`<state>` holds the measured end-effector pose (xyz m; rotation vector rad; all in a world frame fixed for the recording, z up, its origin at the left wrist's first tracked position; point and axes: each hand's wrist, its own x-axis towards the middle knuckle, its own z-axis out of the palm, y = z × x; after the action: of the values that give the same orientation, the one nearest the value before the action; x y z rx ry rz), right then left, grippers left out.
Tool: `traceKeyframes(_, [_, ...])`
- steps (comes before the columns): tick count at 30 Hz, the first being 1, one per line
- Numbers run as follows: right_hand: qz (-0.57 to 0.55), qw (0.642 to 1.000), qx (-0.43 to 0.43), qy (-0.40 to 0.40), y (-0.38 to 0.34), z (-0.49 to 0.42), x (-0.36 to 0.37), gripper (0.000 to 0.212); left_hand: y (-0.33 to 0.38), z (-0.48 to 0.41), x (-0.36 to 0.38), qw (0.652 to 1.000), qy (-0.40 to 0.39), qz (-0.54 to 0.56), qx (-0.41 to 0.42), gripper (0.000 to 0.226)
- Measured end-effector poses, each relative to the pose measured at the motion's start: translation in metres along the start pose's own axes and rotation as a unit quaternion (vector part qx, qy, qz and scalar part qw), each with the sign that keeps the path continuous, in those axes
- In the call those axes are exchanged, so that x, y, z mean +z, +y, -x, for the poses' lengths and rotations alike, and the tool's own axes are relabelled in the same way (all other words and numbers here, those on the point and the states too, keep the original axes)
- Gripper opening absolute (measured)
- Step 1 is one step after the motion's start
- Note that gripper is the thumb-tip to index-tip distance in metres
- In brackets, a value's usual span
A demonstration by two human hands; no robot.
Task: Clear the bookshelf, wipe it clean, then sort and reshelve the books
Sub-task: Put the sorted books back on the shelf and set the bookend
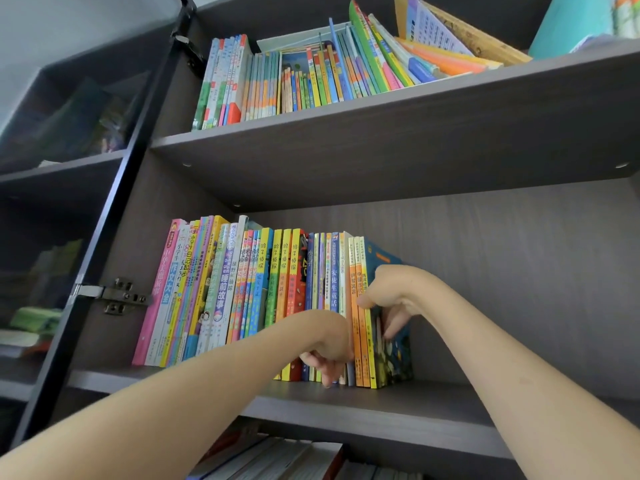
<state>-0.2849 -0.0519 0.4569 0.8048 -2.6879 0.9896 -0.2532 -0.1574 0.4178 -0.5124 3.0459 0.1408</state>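
A row of colourful upright books (pixel 242 289) fills the left half of the middle shelf (pixel 398 407) of a dark grey bookshelf. At the row's right end stands a dark blue picture book (pixel 398 358) next to thin orange and yellow books (pixel 362 344). My right hand (pixel 391 292) grips this end of the row, thumb on the spines and fingers curled against the blue book's cover. My left hand (pixel 329 348) is lower, its fingers curled on the bottoms of the spines just left of the orange books.
The upper shelf (pixel 381 133) carries more thin books (pixel 294 81), those at the right leaning over. A glass door (pixel 69 202) stands open at the left on a metal hinge (pixel 117 296). Book tops (pixel 277 459) show on the shelf below. The middle shelf's right half is bare.
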Motion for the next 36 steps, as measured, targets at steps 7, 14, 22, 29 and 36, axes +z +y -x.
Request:
traceKeyframes(7, [-0.02, 0.996, 0.038, -0.084, 0.009, -0.006, 0.006, 0.081, -0.016, 0.003, -0.023, 0.933, 0.312, 0.154, 0.096, 0.022])
traceKeyframes(14, [0.048, 0.99, 0.075, -0.107, 0.014, -0.014, 0.016, 0.079, -0.007, -0.008, -0.068, 0.762, 0.632, -0.059, 0.128, 0.044])
traceKeyframes(22, [0.012, 0.993, 0.065, -0.094, 0.009, -0.014, 0.01, 0.089, 0.004, -0.019, -0.075, 0.802, 0.572, -0.001, 0.173, 0.035])
traceKeyframes(29, [0.043, 0.998, 0.043, -0.027, 0.01, -0.01, 0.012, 0.11, -0.006, 0.004, -0.064, 0.826, 0.531, 0.083, 0.169, 0.05])
traceKeyframes(36, [0.139, 0.99, -0.008, 0.034, 0.007, -0.011, 0.03, 0.126, -0.039, 0.03, -0.013, 0.798, 0.572, 0.19, 0.007, 0.022])
